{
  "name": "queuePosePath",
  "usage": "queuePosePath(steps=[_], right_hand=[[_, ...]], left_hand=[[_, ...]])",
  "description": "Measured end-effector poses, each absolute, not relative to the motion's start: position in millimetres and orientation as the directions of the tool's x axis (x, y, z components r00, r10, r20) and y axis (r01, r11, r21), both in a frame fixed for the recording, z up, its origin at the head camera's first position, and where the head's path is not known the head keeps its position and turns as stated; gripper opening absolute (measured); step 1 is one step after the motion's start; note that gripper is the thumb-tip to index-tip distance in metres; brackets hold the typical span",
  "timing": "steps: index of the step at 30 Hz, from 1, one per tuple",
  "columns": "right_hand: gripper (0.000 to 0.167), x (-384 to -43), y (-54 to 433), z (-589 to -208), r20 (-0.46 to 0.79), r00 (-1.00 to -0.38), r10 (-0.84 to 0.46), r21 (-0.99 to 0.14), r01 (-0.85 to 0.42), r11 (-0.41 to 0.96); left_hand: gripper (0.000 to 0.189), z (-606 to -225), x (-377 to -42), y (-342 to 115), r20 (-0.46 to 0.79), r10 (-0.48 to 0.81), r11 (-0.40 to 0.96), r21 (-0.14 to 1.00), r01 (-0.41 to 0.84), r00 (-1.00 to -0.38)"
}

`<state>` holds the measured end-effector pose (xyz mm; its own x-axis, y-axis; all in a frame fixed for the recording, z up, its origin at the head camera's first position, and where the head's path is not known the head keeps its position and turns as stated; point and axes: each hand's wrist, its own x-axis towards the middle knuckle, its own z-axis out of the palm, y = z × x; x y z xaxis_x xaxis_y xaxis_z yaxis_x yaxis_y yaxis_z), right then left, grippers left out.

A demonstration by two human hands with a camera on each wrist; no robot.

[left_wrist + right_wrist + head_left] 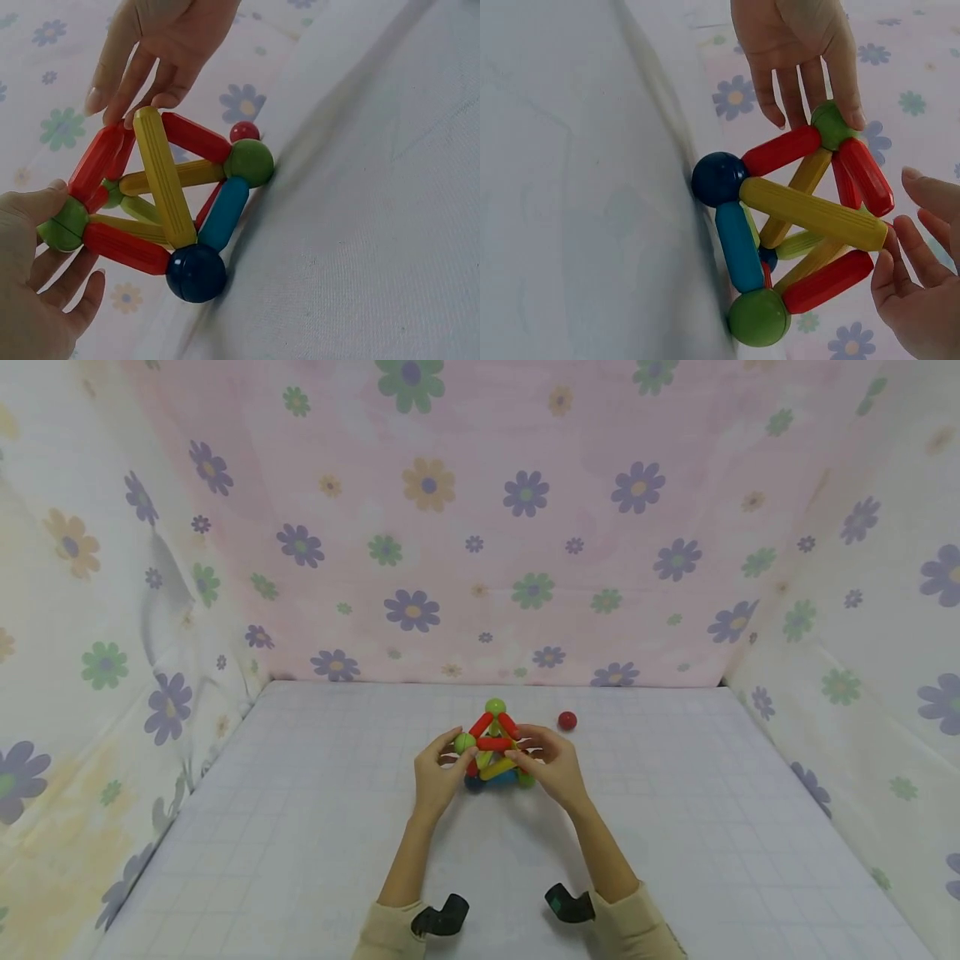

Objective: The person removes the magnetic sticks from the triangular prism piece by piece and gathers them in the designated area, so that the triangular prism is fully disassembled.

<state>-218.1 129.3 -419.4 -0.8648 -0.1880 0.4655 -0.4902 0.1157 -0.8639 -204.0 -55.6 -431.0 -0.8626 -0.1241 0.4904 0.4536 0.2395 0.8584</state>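
A ball-and-rod building toy (497, 744) stands on the table between my hands, made of red, yellow and blue rods joined by green and dark blue balls. My left hand (437, 774) grips the green ball (63, 225) at its left corner, thumb on one side and fingers behind. At the opposite corner, fingers of my right hand (553, 763) curl at the ends of a yellow rod (817, 214) and a red rod (829, 280). No ball shows where these rod ends meet. A dark blue ball (196, 273) and the blue rod (739, 247) form part of the near base.
A loose red ball (567, 720) lies on the table behind my right hand. The white table (300, 827) ends at a flower-patterned cloth (480, 527) that rises at the back and both sides. Black angled pieces (442, 916) sit at my sleeve cuffs.
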Motion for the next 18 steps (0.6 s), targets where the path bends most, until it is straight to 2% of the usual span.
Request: queuePosePath(steps=[12,18], right_hand=[[0.029,-213,115,-415,0.485,-0.858,-0.17,-0.824,-0.513,0.241],[0.029,-212,111,-414,0.495,-0.858,-0.136,-0.82,-0.513,0.253]], left_hand=[[0.035,-432,-205,-58,0.485,-0.121,0.21,0.865,0.455,-0.866],[0.035,-432,-204,-57,0.472,-0.121,0.204,0.873,0.443,-0.873]])
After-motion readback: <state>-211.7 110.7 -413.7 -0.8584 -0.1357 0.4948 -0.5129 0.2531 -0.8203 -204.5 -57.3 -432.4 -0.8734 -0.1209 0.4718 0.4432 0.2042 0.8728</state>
